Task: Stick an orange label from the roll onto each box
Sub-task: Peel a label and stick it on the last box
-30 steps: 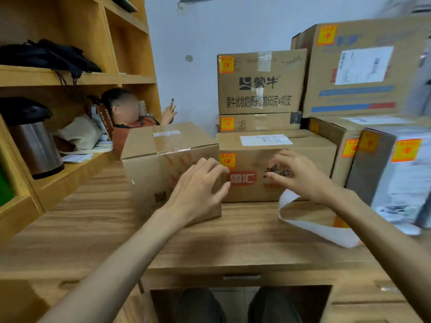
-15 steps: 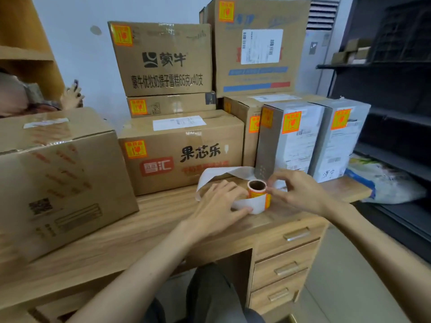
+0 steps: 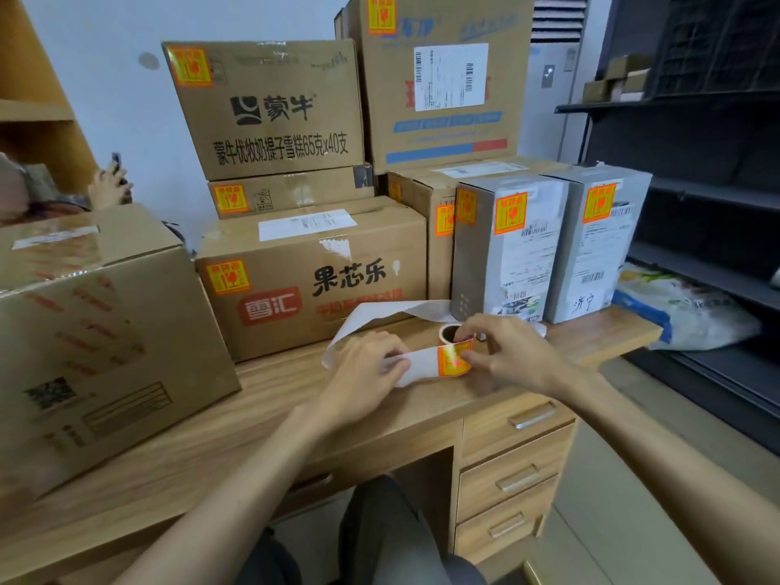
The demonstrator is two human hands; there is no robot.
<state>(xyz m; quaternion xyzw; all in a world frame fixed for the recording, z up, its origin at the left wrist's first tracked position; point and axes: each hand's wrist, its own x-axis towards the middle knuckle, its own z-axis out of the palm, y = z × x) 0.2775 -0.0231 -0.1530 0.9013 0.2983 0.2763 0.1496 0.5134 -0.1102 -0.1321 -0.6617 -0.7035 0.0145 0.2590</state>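
On the desk, hands seemingly hide half the roll.

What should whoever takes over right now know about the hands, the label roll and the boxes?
Left hand: grips the white backing strip just above the desk.
Right hand: pinches the roll, thumb at the next orange label, which is not yet off the strip.
Done: the stacked boxes behind each show an orange label.
Left: the big box at the desk's left shows none on its visible faces; peel one and stick it there.
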